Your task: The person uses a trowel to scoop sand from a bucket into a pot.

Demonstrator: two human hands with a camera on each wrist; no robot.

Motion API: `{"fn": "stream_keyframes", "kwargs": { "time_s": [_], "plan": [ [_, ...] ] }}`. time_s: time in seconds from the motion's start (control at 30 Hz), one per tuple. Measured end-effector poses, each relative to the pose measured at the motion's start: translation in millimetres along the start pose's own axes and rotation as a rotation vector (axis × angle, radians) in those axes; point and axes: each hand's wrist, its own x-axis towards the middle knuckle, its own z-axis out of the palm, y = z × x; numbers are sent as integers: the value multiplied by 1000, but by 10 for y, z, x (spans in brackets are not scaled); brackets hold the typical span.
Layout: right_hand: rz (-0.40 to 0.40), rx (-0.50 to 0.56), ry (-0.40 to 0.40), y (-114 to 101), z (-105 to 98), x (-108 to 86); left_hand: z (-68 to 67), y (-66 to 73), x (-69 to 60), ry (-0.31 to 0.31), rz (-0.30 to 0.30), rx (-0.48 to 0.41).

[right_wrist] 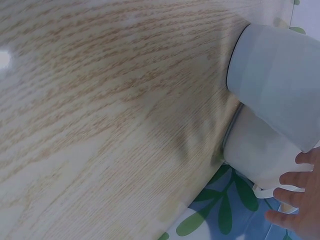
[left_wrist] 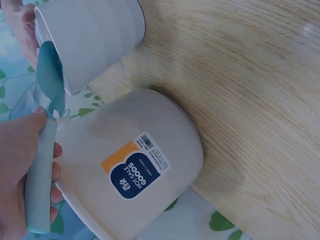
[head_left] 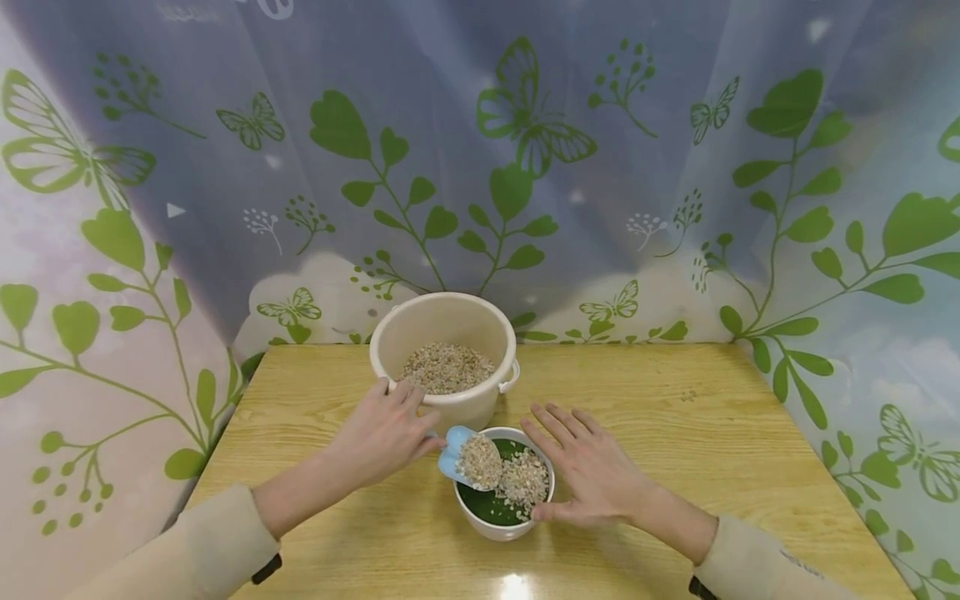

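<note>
My left hand (head_left: 386,433) grips the handle of a blue scoop (head_left: 453,450); in the left wrist view the fingers of the left hand (left_wrist: 20,165) curl round the scoop's handle (left_wrist: 41,180). Pale grains (head_left: 480,461) fill the scoop, which is over the left part of a white bowl (head_left: 497,532) with a green inside. More grains (head_left: 522,480) lie in the bowl. My right hand (head_left: 596,471) is spread at the bowl's right side, its thumb by the rim. The right wrist view shows its fingers (right_wrist: 292,192) extended near the bowl (right_wrist: 275,75).
Behind the bowl stands a cream bucket (head_left: 465,408) with a side handle (head_left: 510,377), partly filled with mixed grains (head_left: 447,367). Both stand on a wooden table (head_left: 637,383). A curtain with green leaves and butterflies (head_left: 450,125) hangs behind and at the sides.
</note>
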Motion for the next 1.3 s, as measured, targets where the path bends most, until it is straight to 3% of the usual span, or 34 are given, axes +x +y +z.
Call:
{"fn": "stream_keyframes", "kwargs": {
  "time_s": [0.73, 1.3],
  "plan": [
    [10, 22, -16, 5, 11, 7, -90, -6, 2, -46, 6, 9],
    [4, 16, 1, 3, 19, -7, -228, -72, 16, -70, 39, 90]
  ]
}}
